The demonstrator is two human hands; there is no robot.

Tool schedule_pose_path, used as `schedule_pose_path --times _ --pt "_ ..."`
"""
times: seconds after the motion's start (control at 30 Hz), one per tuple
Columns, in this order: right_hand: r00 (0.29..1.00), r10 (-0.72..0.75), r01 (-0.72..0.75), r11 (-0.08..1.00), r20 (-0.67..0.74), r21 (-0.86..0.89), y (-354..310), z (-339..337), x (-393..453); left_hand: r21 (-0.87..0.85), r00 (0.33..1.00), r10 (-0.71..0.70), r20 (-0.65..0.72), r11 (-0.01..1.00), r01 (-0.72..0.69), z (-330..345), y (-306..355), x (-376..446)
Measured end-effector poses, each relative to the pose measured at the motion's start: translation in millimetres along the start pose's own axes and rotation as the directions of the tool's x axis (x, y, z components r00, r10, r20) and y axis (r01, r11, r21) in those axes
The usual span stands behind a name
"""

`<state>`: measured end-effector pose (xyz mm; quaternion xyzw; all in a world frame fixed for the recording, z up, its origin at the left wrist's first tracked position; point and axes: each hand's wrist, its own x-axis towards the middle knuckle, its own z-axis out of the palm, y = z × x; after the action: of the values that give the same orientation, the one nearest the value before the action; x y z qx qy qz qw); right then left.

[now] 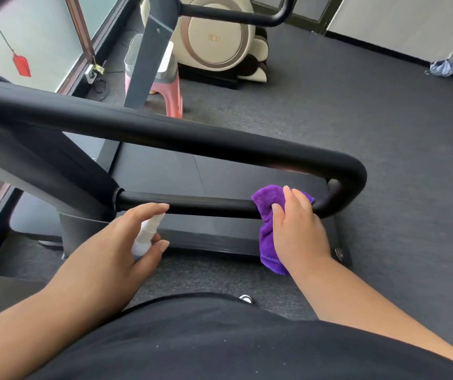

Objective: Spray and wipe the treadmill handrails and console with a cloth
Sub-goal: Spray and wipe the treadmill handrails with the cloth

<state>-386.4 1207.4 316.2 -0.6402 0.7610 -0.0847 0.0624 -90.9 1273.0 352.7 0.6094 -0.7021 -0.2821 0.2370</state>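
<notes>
A black padded treadmill handrail [165, 133] loops across the view, bends at the right and returns as a thinner lower bar [198, 205]. My right hand [299, 231] presses a purple cloth [268, 215] against the lower bar close to the bend. My left hand [118, 242] holds a small white spray bottle [146, 234], its nozzle up by the lower bar and my index finger over the top. The console is out of view.
The treadmill belt [192, 171] lies below the rails, on dark grey carpet [384, 133]. A second treadmill's upright [148, 58] and rail stand behind, with a pink stool [170, 91] and a beige massage chair [217, 37]. Windows [28, 37] line the left.
</notes>
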Motion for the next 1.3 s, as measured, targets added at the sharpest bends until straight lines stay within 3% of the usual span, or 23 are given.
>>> schedule_pose_path --times 0.13,0.33,0.4,0.53,0.7,0.83,1.0,1.17,1.3 --pt "0.992 0.025 -0.033 0.998 0.127 0.057 -23.3 -3.4 7.2 -0.014 0.999 -0.032 0.004 0.999 0.032 1.4 -1.9 2.5" --pt "0.944 -0.139 0.114 0.989 0.300 0.099 -56.2 -15.7 14.7 -0.007 0.999 -0.052 -0.009 0.999 0.052 5.8 8.5 9.5" --pt "0.963 -0.125 0.106 0.990 0.240 0.089 -49.6 -36.8 19.9 -0.017 0.999 -0.049 -0.011 0.999 0.048 6.9 12.0 10.5" --pt "0.989 -0.094 0.117 0.970 0.117 -0.215 -7.9 -70.9 21.2 -0.028 0.998 -0.056 -0.007 0.998 0.055 8.9 12.9 10.1" --pt "0.987 -0.009 0.029 0.992 0.160 -0.121 14.3 -39.2 3.3 -0.028 0.998 -0.065 -0.007 0.997 0.065 9.7 11.8 7.0" --pt "0.982 0.036 -0.057 0.992 0.185 0.109 -8.0 -18.3 8.4 -0.017 0.997 -0.072 -0.008 0.997 0.072 7.8 10.1 3.5" --pt "0.963 -0.096 0.063 0.989 0.252 0.137 -55.5 -5.3 12.0 -0.011 0.996 -0.091 -0.008 0.996 0.091 8.2 8.4 -2.3" --pt "0.936 -0.224 0.217 0.975 0.273 0.053 -101.7 14.2 5.1 0.006 0.993 -0.113 -0.030 0.994 0.113 7.9 7.2 -7.2" --pt "0.893 -0.303 0.279 0.953 0.333 0.120 -127.1 26.4 4.9 -0.002 0.991 -0.125 -0.038 0.992 0.125 9.5 5.6 -13.0"
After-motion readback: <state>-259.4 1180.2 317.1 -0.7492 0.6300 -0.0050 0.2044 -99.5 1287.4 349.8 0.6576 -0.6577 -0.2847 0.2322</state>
